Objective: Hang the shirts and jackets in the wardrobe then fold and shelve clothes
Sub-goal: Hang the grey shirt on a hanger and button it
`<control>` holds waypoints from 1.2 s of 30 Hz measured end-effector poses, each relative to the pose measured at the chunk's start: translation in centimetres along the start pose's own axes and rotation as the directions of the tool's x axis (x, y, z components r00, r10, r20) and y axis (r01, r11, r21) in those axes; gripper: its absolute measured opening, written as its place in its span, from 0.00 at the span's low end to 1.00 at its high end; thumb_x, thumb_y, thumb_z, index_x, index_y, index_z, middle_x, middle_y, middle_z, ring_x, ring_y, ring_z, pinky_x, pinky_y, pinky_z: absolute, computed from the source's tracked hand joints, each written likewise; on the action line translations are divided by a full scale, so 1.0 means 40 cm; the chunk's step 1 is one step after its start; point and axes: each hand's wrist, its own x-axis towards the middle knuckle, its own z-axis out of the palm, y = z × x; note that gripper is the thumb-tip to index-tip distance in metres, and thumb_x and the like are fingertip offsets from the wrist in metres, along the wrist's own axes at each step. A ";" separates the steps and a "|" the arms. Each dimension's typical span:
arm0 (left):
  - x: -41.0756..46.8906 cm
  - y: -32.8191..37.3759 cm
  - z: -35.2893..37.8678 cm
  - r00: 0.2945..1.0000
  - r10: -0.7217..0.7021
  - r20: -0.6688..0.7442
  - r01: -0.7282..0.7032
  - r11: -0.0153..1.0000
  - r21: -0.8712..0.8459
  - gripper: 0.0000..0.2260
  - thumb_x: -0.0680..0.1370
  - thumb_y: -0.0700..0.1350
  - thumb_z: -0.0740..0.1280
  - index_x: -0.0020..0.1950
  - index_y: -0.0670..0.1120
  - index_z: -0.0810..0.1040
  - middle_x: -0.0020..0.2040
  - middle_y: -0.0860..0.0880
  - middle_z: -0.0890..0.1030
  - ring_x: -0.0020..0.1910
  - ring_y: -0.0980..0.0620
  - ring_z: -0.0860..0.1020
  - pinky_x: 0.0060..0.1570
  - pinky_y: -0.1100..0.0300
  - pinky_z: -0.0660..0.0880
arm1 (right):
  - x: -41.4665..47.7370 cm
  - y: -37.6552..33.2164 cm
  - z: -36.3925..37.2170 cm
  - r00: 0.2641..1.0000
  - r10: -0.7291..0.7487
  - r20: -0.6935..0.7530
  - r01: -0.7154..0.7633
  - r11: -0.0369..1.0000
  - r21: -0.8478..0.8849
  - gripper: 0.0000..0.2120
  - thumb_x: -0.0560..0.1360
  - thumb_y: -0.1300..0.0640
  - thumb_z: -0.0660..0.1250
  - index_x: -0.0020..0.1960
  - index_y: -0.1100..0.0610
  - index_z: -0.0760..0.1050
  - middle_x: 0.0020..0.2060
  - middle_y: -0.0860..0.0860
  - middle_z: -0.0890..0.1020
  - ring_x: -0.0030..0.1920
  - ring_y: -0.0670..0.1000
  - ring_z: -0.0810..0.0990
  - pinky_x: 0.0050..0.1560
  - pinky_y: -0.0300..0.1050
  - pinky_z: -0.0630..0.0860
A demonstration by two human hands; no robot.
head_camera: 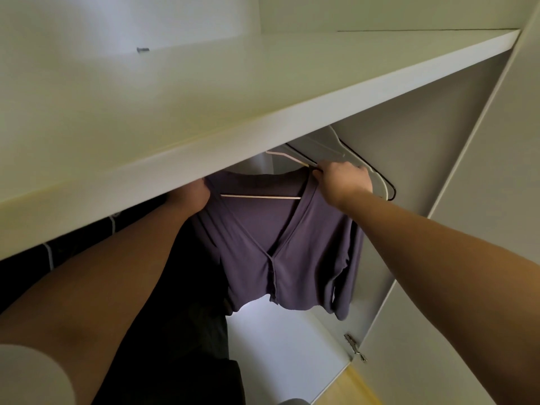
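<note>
Head view: the cardigan (271,244) is hanging on a hanger (260,196) under the shelf (233,97), at frame centre. The right hand (344,179), at the cardigan's 1 o'clock, is pinching the hanger end with curled fingers. The left hand (190,194) is sitting at the 10 o'clock shoulder; the shelf is hiding its fingers, so its grip cannot be told. The hook is out of sight. Dark clothes (175,287) are hanging at 8 o'clock. Judged progress: hanging is partly done; folding and shelving are remaining.

R grip (346,182) pinches hanger (260,196) w/ purple cardigan (263,244) under shelf (263,97) — L grip (190,197) at other shoulder.
</note>
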 end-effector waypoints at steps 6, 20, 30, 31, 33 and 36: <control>-0.014 -0.015 0.003 1.000 0.003 0.004 -0.003 1.000 0.028 0.11 0.77 0.32 0.60 0.58 0.34 0.75 0.61 0.31 0.76 0.63 0.31 0.72 0.62 0.43 0.69 | -0.009 0.016 -0.002 0.999 0.025 0.041 -0.030 0.993 0.117 0.16 0.84 0.47 0.54 0.60 0.54 0.75 0.52 0.61 0.81 0.51 0.64 0.79 0.42 0.48 0.67; -0.011 0.014 0.003 0.997 0.042 -0.064 -0.040 0.999 0.026 0.08 0.82 0.39 0.59 0.52 0.35 0.76 0.55 0.32 0.78 0.57 0.33 0.76 0.55 0.47 0.72 | -0.062 0.077 -0.002 0.993 0.054 0.105 -0.067 0.990 0.128 0.17 0.85 0.50 0.52 0.60 0.61 0.73 0.54 0.65 0.79 0.53 0.65 0.78 0.48 0.52 0.73; -0.010 0.027 0.009 0.998 0.048 -0.041 -0.046 0.998 0.050 0.12 0.85 0.45 0.57 0.54 0.37 0.75 0.55 0.32 0.79 0.56 0.33 0.76 0.55 0.46 0.73 | -0.074 0.069 -0.002 0.992 0.053 0.114 -0.066 0.992 0.112 0.16 0.84 0.49 0.52 0.59 0.59 0.71 0.55 0.64 0.79 0.54 0.66 0.78 0.45 0.50 0.70; -0.009 0.026 0.008 0.999 0.043 -0.030 -0.042 0.998 0.045 0.13 0.85 0.45 0.57 0.55 0.36 0.75 0.55 0.32 0.78 0.56 0.32 0.76 0.54 0.46 0.73 | -0.078 0.068 -0.004 0.994 0.042 0.104 -0.053 0.992 0.112 0.16 0.84 0.48 0.52 0.59 0.59 0.70 0.55 0.63 0.79 0.54 0.65 0.78 0.44 0.50 0.70; -0.007 0.030 0.006 0.999 0.038 -0.009 -0.038 0.999 0.032 0.13 0.85 0.46 0.57 0.56 0.37 0.74 0.56 0.33 0.78 0.56 0.33 0.76 0.52 0.45 0.72 | -0.083 0.064 -0.011 0.996 0.011 0.087 -0.020 0.994 0.108 0.16 0.84 0.47 0.52 0.60 0.57 0.69 0.54 0.62 0.79 0.53 0.65 0.79 0.43 0.50 0.70; -0.016 0.069 -0.002 0.993 0.117 -0.025 -0.117 0.993 -0.026 0.12 0.84 0.45 0.58 0.59 0.39 0.75 0.57 0.35 0.79 0.56 0.34 0.76 0.53 0.46 0.72 | -0.087 0.051 -0.027 0.995 -0.008 0.102 0.004 0.999 0.035 0.16 0.84 0.46 0.50 0.61 0.54 0.69 0.54 0.59 0.79 0.51 0.64 0.79 0.42 0.49 0.70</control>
